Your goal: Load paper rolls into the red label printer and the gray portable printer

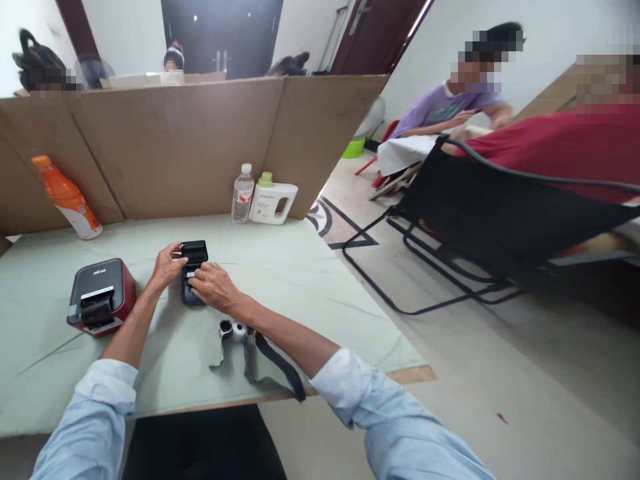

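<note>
Small black plastic label printer (193,270), lid raised, sits on the pale green tabletop (280,280) between both hands: left hand (167,267) steadies its far side, right hand (214,285) covers the open bay, fingers curled. Loading appears underway; seating the white paper roll (239,329) lying just behind the right wrist likely follows.

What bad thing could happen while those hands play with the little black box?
1. The small black device has its lid up; the left hand and right hand both press on it, so the lid might snap shut on a finger.
2. The loose roll with its trailing strip lies under the right forearm near the table edge; a sleeve could drag it off.
</note>
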The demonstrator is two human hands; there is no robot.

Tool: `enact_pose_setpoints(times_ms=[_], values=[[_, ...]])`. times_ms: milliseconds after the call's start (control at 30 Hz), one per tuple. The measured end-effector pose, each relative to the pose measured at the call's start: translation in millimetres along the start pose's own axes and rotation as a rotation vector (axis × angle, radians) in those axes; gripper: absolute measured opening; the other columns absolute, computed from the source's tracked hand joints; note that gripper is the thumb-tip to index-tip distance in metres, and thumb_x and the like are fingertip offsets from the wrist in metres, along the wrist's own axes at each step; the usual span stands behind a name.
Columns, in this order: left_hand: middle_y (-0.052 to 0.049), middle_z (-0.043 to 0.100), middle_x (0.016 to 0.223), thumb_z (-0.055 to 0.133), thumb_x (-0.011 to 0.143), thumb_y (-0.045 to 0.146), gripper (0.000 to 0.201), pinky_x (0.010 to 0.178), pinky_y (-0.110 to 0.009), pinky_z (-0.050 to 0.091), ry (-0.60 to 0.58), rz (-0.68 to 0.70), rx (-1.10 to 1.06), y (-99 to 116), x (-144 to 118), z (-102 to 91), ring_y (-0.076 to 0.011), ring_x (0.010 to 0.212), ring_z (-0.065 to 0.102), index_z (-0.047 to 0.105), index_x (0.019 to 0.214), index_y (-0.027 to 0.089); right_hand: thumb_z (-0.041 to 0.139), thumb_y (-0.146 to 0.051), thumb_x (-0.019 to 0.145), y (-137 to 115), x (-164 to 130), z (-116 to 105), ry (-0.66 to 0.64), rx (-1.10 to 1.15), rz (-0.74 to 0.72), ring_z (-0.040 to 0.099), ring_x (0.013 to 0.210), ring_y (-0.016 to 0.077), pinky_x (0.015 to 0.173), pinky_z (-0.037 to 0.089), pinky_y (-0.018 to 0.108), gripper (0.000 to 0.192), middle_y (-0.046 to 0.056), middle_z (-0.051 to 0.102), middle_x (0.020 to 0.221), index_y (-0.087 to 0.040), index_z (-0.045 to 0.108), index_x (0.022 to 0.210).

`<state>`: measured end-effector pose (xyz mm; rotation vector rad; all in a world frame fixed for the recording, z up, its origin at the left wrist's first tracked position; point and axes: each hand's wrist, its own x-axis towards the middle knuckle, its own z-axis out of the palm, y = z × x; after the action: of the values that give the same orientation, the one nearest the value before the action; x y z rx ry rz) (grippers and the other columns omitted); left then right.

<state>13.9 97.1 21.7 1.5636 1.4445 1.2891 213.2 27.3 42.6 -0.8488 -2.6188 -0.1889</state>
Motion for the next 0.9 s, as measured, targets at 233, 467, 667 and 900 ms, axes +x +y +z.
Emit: enact_pose_setpoints(times_ms=[233,467,667,900], values=[[-0.008,0.074,0.106,0.073,0.064,0.021,0.057,0.079,-0.037,0.062,-0.004,0.036,-0.033,-0.4,0.6,-0.6,-0.0215,0.085,0.071,0.072,0.120,0.015,0.052,-0.022,0.106,-0.9,3.3,6.0,0.009,-0.018,0.007,0.051,0.089,0.0219,0.076,0.032,0.035,0.026,0.009,0.067,0.088,-0.017,0.072,0.090],[-0.009,0.070,0.114,0.072,0.066,0.021,0.063,0.080,-0.037,0.061,-0.039,0.052,-0.003,3.0,-1.5,-1.4,-0.0204,0.088,0.070,0.068,0.128,0.015,0.053,-0.015,0.103,1.1,2.9,9.1,-0.023,0.032,0.059,0.055,0.090,0.0218,0.076,0.037,0.033,0.019,0.010,0.068,0.094,-0.016,0.070,0.096],[-0.012,0.059,0.139,0.069,0.068,0.016,0.049,0.082,-0.037,0.061,-0.109,0.163,0.225,9.0,-35.8,-18.5,-0.0277,0.118,0.063,0.074,0.117,0.023,0.059,-0.016,0.100,10.5,2.7,9.9,0.048,0.273,0.203,0.062,0.100,0.0208,0.084,0.044,0.030,0.013,0.009,0.071,0.107,-0.018,0.069,0.109],[-0.013,0.054,0.144,0.071,0.076,0.022,0.018,0.084,-0.037,0.063,-0.246,0.136,0.306,11.0,-51.9,-11.8,-0.0334,0.135,0.054,0.080,0.092,0.021,0.062,-0.018,0.098,15.8,4.4,11.2,0.054,0.346,0.230,0.065,0.100,0.0205,0.087,0.047,0.030,0.011,0.008,0.072,0.106,-0.017,0.068,0.106]])
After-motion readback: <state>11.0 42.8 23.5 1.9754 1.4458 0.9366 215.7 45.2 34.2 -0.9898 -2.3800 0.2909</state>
